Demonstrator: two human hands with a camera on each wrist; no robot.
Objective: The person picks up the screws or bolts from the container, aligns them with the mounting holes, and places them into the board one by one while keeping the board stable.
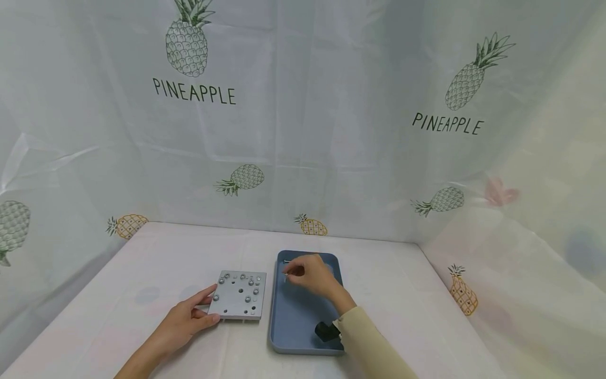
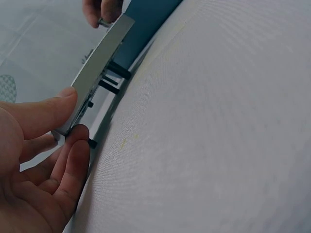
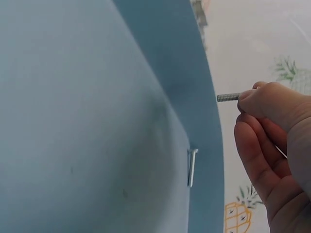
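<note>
My left hand [image 1: 187,318] grips the left edge of a square metal plate [image 1: 232,301], thumb along its side and fingers curled underneath. Several screw heads sit in the plate's top face, among bare holes. In the left wrist view, dark screw shanks [image 2: 110,87] stick out below it. Over the far left part of a blue tray [image 1: 298,316], my right hand [image 1: 310,273] pinches a screw [image 3: 228,97] between thumb and forefinger, its threaded end showing. Another silver screw [image 3: 192,167] lies in the tray against the far wall.
The tray stands just right of the plate on a pale cloth-covered table [image 1: 383,305]. A black device [image 1: 326,331] at the right cuff overlaps the tray's near right corner. A pineapple-print curtain [image 1: 331,131] hangs behind the table and along its sides.
</note>
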